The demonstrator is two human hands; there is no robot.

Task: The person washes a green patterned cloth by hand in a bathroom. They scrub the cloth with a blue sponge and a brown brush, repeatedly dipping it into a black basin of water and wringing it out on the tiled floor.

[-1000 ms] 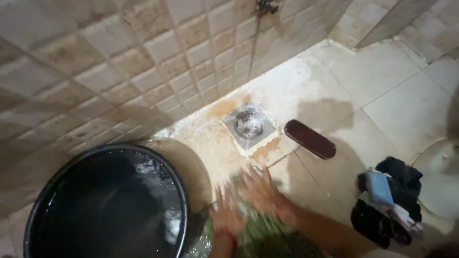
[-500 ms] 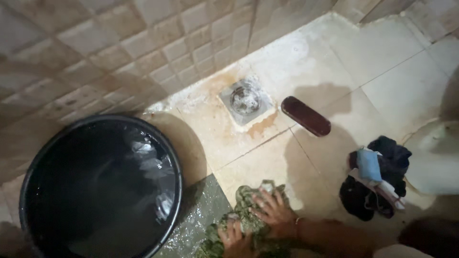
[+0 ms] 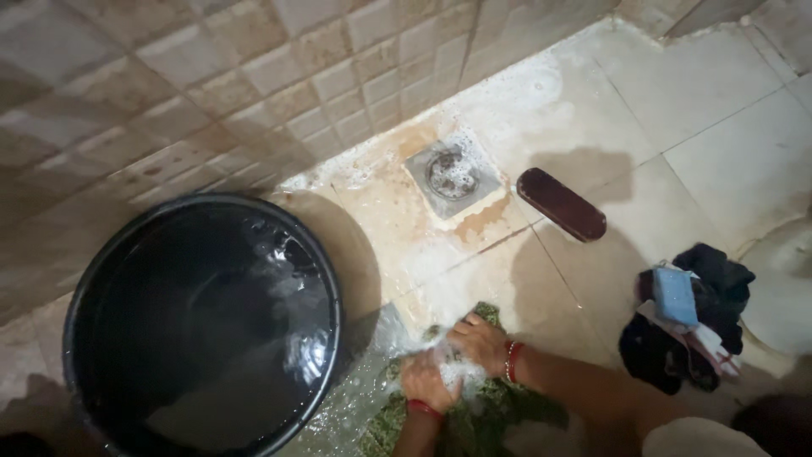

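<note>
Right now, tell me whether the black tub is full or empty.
Partly full: the black tub stands upright, with water glinting inside, below its rim.

My two hands (image 3: 431, 381) (image 3: 480, 343), one green cloth (image 3: 499, 406), one black tub (image 3: 203, 326), one floor drain (image 3: 452, 173), one brown brush (image 3: 561, 204), one pile of dark clothes (image 3: 685, 326)

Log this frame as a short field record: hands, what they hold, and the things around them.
Setting: wet tiled floor by a tiled wall
Left hand: pressed on the green cloth, soapy
Right hand: pressed on the same cloth, beside the left
Black tub: holds water, left of the hands
Floor drain: beyond the hands, near the wall
Brown brush: lies right of the drain
Dark clothes pile: right side, a blue block on top
</note>
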